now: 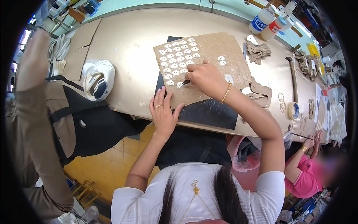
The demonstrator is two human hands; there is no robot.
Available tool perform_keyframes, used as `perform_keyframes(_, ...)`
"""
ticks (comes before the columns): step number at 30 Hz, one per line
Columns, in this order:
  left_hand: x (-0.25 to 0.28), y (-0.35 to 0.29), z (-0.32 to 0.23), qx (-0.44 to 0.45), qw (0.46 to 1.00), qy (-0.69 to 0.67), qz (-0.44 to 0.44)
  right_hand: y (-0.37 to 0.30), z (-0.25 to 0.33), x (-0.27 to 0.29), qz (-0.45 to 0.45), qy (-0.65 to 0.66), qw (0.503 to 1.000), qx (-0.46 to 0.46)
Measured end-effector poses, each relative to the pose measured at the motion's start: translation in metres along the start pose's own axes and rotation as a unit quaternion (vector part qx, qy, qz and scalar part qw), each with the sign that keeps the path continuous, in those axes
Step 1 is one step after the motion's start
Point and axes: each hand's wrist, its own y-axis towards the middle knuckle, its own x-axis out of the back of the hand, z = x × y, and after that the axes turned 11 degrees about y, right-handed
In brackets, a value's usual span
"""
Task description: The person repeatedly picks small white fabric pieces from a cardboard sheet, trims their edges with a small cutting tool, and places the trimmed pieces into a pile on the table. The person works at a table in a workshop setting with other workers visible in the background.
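Note:
A sheet of brown cardboard (212, 43) lies on the table, partly over a black mat (209, 114). Rows of small white rounded-triangle pieces with dark holes (180, 58) cover its left part. My right hand (206, 77) is closed round a slim black tool (186, 82), perhaps tweezers; its tip meets a white piece (179, 85) in the lowest row. My fingers hide part of the tool and some pieces. Fingers apart, my left hand (164, 111) rests at the cardboard's lower left edge and holds nothing. Two more white pieces (222, 60) sit apart on the right.
A white cap (99, 80) stands left, beside a person in brown sleeves (31, 123). Bottles (262, 20), brown cut parts (258, 51), a hammer (293, 78) and a tape roll (293, 111) are on the right. Another person in pink (305, 179) works at far right.

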Motion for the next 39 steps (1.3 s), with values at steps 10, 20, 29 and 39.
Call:
perform_keyframes(10,-0.003,0.003,0.000,-0.003,1.000,-0.008,-0.025,0.021,0.004,-0.003,0.038,0.008,0.998,-0.040)
perform_keyframes(20,0.006,0.010,-0.004,-0.071,0.991,0.111,0.002,0.042,0.026,0.010,0.108,0.000,0.985,-0.132)
perform_keyframes(29,-0.003,0.004,-0.002,0.006,1.000,-0.016,-0.026,0.039,0.016,-0.032,-0.013,0.008,0.997,-0.080)
perform_keyframes(39,-0.001,0.000,-0.003,-0.004,1.000,0.014,0.012,0.023,0.009,-0.066,-0.234,0.018,0.972,-0.005)
